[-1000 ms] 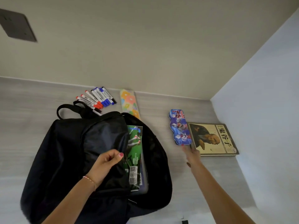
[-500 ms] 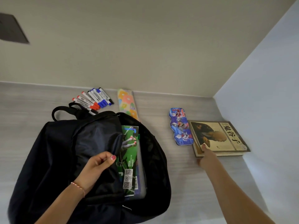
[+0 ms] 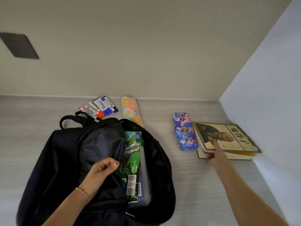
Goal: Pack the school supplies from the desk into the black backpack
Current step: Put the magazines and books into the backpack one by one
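1. The soft black fabric backpack (image 3: pixel 68 168) lies open on the pale grey wood-grain surface (image 3: pixel 187 185), filling the lower left of the frame.
2. The left hand (image 3: pixel 99 175) has its fingers (image 3: pixel 110 163) closed on the edge of the bag's front flap, holding the mouth open.
3. Already inside, a green glossy booklet with a football picture (image 3: pixel 132 160) shows through the opening, with something clear and flat beside it that I cannot identify.
4. At the right of the frame, the right hand (image 3: pixel 215 154) grips the near left corner of a tan hardcover book with a portrait on its cover (image 3: pixel 228 137), thumb on top and the other fingers under the edge. The book sits slightly raised over a second, pale volume (image 3: pixel 228 156) beneath.
5. Left to pack, as I judge it:
   - those two books;
   - the blue cartoon-printed pencil tin (image 3: pixel 184 131), just beside the books;
   - the flowered flat pencil case (image 3: pixel 131 110) at upper centre;
   - the bunch of red, blue and black whiteboard markers (image 3: pixel 97 108) behind the bag's handle.
6. So the packing looks barely begun, with most supplies out.
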